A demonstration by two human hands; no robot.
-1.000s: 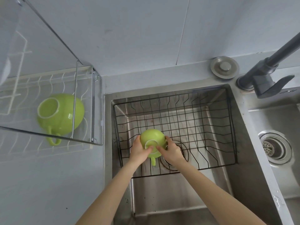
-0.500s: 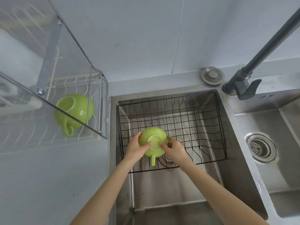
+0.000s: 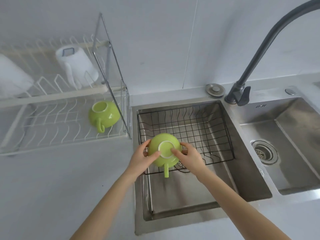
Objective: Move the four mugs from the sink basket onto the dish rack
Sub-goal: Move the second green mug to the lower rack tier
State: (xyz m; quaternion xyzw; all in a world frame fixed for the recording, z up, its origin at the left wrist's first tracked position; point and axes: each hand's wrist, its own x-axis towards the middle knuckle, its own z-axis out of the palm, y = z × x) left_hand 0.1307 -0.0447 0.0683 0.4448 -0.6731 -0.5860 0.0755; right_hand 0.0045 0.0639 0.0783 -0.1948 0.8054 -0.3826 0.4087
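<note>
A green mug (image 3: 164,149) is held upside down, base up and handle pointing toward me, above the near left corner of the black wire sink basket (image 3: 213,135). My left hand (image 3: 142,159) grips its left side and my right hand (image 3: 188,157) grips its right side, thumb on the white base ring. A second green mug (image 3: 105,116) lies upside down at the right end of the white dish rack (image 3: 52,125), handle toward me. No other mug shows in the basket.
Two white mugs (image 3: 76,66) rest on the rack's upper tier. A chrome frame (image 3: 110,66) rises at the rack's right end. A dark faucet (image 3: 259,58) arches over the double steel sink, with a drain (image 3: 264,152) in the right basin.
Both hands have lifted the green mug up from the basket floor toward me. The view has tilted up, showing more of the rack and wall.
</note>
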